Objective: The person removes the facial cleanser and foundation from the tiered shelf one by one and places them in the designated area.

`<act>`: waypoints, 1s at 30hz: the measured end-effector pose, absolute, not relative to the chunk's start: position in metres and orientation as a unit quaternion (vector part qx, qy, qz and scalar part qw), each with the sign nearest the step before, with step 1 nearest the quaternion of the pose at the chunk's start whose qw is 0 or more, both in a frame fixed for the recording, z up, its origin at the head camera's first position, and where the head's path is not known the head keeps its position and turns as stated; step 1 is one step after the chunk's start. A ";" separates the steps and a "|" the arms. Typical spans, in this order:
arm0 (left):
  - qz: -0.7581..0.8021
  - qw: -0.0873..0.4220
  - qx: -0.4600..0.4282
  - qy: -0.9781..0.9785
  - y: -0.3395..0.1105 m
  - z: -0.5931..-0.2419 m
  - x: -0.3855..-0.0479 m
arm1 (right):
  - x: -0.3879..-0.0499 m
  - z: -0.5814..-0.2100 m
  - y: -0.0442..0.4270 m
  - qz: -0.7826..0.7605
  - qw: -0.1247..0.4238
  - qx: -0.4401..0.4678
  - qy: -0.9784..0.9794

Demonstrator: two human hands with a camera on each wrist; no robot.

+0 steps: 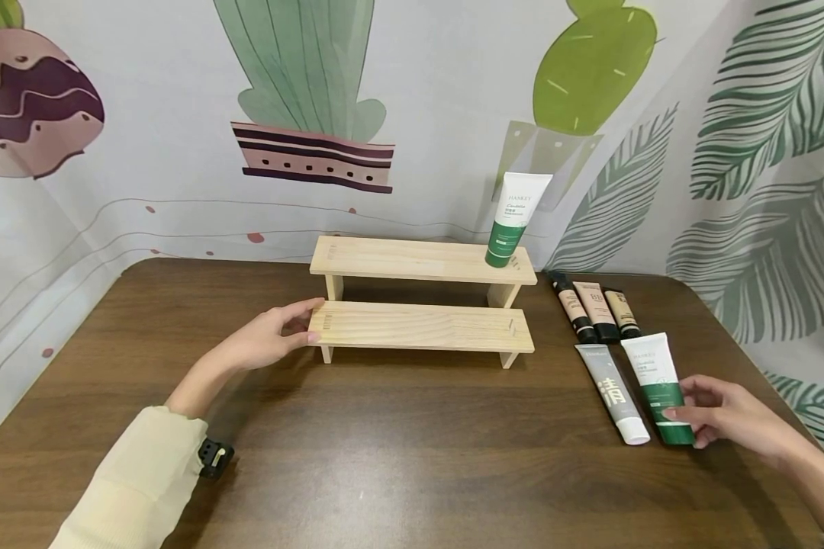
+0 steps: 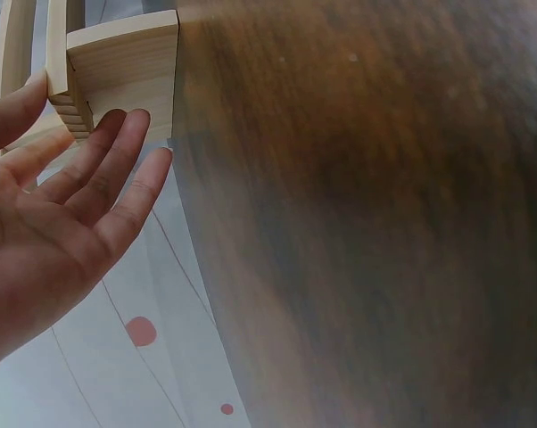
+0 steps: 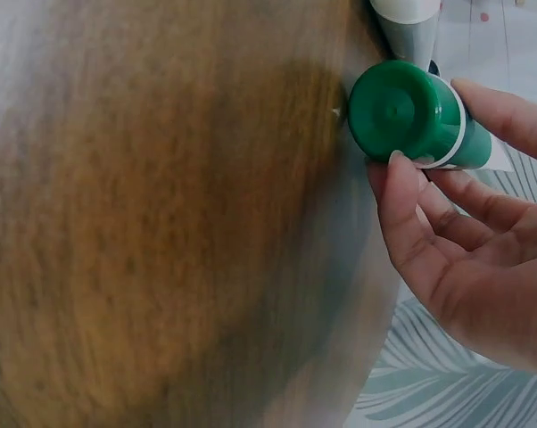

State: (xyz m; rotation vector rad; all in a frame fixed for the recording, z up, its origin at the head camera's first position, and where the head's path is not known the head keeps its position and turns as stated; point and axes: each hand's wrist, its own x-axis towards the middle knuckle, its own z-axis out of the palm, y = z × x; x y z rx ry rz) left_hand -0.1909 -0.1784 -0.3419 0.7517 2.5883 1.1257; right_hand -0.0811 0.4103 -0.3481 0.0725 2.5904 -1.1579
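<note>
A two-tier wooden shelf (image 1: 419,325) stands at the back of the table. My left hand (image 1: 264,338) holds the left end of its lower plank, thumb at the front corner and a finger at the back corner. The left wrist view shows the other fingers spread beside the plank's end (image 2: 126,67). At the right, my right hand (image 1: 731,415) grips a white-and-green squeeze tube (image 1: 652,374) near its green cap (image 3: 393,111). A grey tube with a white cap (image 1: 611,393) lies just left of it. A matching white-and-green tube (image 1: 515,217) stands cap-down on the upper plank's right end.
Three small beige tubes with black caps (image 1: 596,311) lie side by side behind the grey tube, right of the shelf. The brown wooden table (image 1: 384,457) reaches back to a printed cloth (image 1: 446,114) with cacti and leaves.
</note>
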 end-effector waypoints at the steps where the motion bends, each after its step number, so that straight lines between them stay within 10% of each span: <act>1: 0.384 0.111 0.256 0.880 -0.178 -0.342 -0.191 | -0.081 -0.348 0.411 -0.407 0.155 0.025 0.900; 30: 0.389 0.111 0.261 0.876 -0.178 -0.341 -0.190 | -0.080 -0.357 0.423 -0.435 0.174 0.027 0.883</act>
